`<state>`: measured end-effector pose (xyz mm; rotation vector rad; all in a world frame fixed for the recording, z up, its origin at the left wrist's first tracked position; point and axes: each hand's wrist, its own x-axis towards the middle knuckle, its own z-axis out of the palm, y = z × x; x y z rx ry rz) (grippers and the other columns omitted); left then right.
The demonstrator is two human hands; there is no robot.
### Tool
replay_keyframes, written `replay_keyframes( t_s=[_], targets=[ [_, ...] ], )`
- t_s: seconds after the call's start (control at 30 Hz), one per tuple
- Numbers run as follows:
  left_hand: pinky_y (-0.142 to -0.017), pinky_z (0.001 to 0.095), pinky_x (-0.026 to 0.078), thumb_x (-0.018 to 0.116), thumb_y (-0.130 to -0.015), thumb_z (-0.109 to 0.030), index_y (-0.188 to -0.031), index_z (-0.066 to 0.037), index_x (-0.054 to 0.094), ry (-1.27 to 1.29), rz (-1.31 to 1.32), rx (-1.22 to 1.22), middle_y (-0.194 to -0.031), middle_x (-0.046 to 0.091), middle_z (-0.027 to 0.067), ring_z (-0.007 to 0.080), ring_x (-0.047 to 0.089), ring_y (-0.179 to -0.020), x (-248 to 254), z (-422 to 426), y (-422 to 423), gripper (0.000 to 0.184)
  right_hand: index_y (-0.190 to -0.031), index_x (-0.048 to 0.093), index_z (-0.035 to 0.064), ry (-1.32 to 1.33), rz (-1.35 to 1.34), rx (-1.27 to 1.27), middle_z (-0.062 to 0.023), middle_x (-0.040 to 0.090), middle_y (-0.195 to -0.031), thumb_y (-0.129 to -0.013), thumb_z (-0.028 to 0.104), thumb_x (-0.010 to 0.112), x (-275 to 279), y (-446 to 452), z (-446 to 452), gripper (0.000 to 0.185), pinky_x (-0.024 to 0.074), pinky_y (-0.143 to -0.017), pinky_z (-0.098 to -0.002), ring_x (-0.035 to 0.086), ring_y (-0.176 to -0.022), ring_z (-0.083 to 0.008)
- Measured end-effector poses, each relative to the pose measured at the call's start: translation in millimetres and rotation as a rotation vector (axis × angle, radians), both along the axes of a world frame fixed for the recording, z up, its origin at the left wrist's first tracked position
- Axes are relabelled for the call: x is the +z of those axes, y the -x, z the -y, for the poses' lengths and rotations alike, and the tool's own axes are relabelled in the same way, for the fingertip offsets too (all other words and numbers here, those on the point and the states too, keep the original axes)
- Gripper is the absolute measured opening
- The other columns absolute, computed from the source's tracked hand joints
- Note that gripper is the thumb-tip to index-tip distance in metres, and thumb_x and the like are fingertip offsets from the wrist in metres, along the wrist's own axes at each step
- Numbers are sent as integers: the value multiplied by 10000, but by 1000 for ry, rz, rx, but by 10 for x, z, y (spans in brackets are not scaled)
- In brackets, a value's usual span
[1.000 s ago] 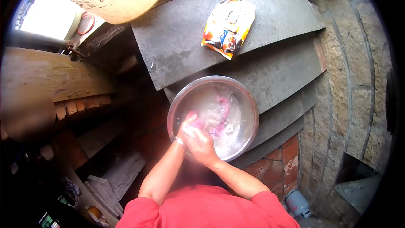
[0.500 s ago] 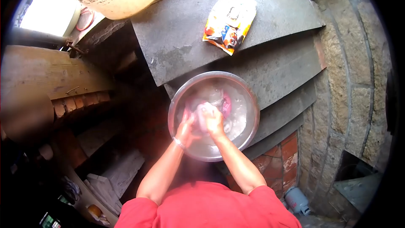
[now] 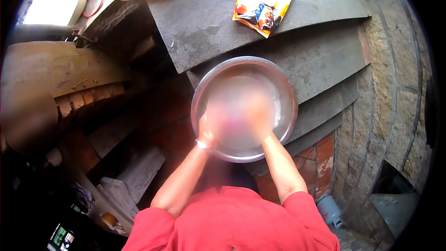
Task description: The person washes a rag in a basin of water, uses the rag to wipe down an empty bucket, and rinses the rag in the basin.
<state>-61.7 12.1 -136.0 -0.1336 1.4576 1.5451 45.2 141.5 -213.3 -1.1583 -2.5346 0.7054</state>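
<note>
A round metal basin (image 3: 290,97) was in front of the person in the red shirt (image 3: 232,218). Both hands were down inside the basin. The left hand (image 3: 207,128) was at the basin's left side, with a shiny bracelet (image 3: 200,144) on its wrist near the basin's edge. The right hand (image 3: 261,116) was in the basin too, toward its right side. A big blur hid the fingers, so I cannot tell if the hands were spread, pressed together or pinching something. A pink patch (image 3: 232,118) was in the basin between the hands, too fuzzy to name.

Past the basin's far edge, a bright orange and white packet (image 3: 265,7) lay on the top gray slab (image 3: 204,23). More gray steps (image 3: 320,60) came down beside the basin's right side. Farther right of the basin was a stone wall (image 3: 385,79). A small gray gas bottle (image 3: 329,209) was to the basin's lower right.
</note>
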Motion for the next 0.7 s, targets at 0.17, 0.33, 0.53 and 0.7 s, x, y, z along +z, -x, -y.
replay_keyframes(
  t_s=[0.17, 0.33, 0.53, 0.7],
  targets=[
    [-1028, 301, 371, 628, -808, -37, -1494, -48, 201, -15, -113, 2, -1440, 366, 131, 212, 402, -1282, -335, 155, -21, 808, -1161, 597, 122, -118, 368, 191, -176, 491, -1296, -838, 199, 594, -126, -226, -148, 333, 344, -942, -596, 434, -1202, -359],
    [-1128, 430, 223, 608, -802, -54, -1503, -151, 200, 153, -1, 128, -1538, 219, 146, 305, 170, -1430, -231, 293, -487, 816, -1138, 591, 86, 185, 360, -20, -184, 539, -1259, -848, 168, 597, -61, -328, -130, 302, 491, -809, -464, 600, -998, -294],
    [-893, 440, 485, 515, -943, -235, -1455, -190, 245, 223, 435, -37, -1389, 391, 162, 275, 456, -1217, -256, 72, -774, 581, -1045, 625, -40, 1339, -770, -610, -69, 648, -944, -908, 51, 561, 360, -350, 395, 176, 492, -727, -279, 615, -820, -145],
    [-773, 358, 540, 502, -949, -215, -1308, -114, 398, -318, 687, 233, -1126, 576, 133, 233, 621, -924, -889, -125, -744, 387, -1046, 607, -15, 1015, -503, -261, -56, 659, -964, -937, 68, 554, 1111, -431, 964, 147, 491, -754, -283, 611, -855, -137]
  ],
)
